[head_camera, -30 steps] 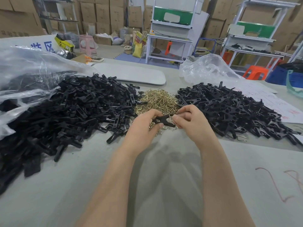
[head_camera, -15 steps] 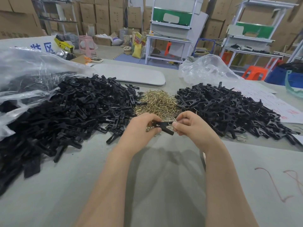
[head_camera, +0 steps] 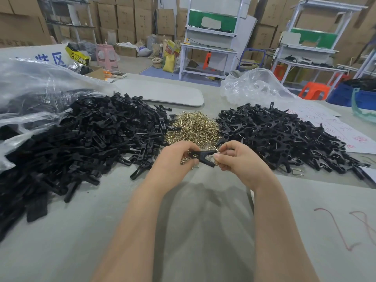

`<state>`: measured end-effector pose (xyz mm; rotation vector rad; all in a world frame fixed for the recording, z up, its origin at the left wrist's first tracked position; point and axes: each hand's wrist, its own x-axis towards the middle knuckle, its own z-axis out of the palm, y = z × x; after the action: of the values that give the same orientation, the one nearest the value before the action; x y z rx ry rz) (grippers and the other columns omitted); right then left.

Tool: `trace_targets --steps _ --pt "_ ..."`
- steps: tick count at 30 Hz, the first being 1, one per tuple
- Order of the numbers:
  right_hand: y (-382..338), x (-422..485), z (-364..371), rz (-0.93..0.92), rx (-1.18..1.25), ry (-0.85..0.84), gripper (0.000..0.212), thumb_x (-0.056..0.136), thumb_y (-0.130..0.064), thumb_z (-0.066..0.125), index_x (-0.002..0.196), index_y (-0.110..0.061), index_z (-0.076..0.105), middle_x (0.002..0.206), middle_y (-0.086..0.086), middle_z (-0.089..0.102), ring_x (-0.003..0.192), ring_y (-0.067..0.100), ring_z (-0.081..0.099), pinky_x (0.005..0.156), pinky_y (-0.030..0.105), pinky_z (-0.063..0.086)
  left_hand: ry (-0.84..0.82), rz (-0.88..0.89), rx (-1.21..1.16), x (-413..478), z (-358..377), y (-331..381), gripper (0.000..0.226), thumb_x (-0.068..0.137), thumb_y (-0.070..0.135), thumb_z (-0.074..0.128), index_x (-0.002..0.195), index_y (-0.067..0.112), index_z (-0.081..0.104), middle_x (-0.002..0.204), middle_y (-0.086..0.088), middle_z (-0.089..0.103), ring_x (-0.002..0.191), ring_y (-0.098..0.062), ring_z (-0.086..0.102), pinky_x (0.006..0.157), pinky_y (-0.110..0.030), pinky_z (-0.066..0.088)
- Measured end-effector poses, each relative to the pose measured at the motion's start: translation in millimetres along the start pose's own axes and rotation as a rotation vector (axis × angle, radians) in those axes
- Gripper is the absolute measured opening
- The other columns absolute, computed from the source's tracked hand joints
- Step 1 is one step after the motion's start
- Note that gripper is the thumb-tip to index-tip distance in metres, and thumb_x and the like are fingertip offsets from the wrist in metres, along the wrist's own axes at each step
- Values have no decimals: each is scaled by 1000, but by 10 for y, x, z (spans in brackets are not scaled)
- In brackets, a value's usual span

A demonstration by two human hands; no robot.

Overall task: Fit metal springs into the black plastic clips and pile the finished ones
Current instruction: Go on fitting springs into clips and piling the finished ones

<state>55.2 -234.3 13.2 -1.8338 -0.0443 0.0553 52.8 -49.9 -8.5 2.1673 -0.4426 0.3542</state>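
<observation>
Black plastic clip: held just above the table, between both hands, lying roughly level at the near edge of the spring heap
Left hand: fingers and thumb curled, pinching the clip's left end
Right hand: fingertips pinching a small bent-wire metal spring against the clip's right end
Heap of brass-coloured wire springs: just beyond the hands, between the two black piles
Left pile of loose black plastic clip pieces: wide, spilling out of the bag's mouth
Large clear plastic bag: far left, more black pieces showing through it
Right pile of black clips with springs fitted: beside the right hand
Crumpled clear plastic bag: behind the right pile, contents not discernible
Blue plastic crate: off the table, far right, dark items inside
White rounded board: flat, behind the heap
Grey table: red scribble at near right
</observation>
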Motion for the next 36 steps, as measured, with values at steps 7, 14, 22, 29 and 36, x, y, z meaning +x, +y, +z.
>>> trace_targets --steps 7,14,22,29,36 --pt "19 19 0 5 50 -7 14 87 -3 65 89 -10 53 64 1 64 55 9 55 57 21 45 -19 -16 -14 -7 -19 2 21 83 13 70 100 25 67 78 22 54 81 2 53 71 -1 35" --pt "1 9 11 16 38 11 15 86 -1 65 89 -9 52 66 5 63 55 11 54 57 23 45 -49 -24 -9 -13 -30 6 21 83 15 70 101 26 67 79 20 52 81 3 52 72 -1 36" --pt "-16 -5 41 34 62 44 16 86 0 65 89 -8 51 72 11 61 57 14 53 58 24 46 -61 -23 13 -14 -41 24 19 85 15 69 102 24 67 77 23 51 79 2 52 70 1 35" --pt "-45 -24 56 49 151 6 16 86 2 64 87 -8 51 66 8 61 51 10 53 50 18 46 -95 -42 16 -24 -31 22 24 85 16 68 106 28 68 78 22 53 81 -3 54 80 -13 43" --pt "-89 -21 183 59 343 66 9 84 -3 68 85 -6 59 60 -1 65 53 5 58 56 17 51 -59 -70 -28 -16 19 54 14 83 19 71 92 27 63 82 11 64 81 -11 63 82 -39 51"
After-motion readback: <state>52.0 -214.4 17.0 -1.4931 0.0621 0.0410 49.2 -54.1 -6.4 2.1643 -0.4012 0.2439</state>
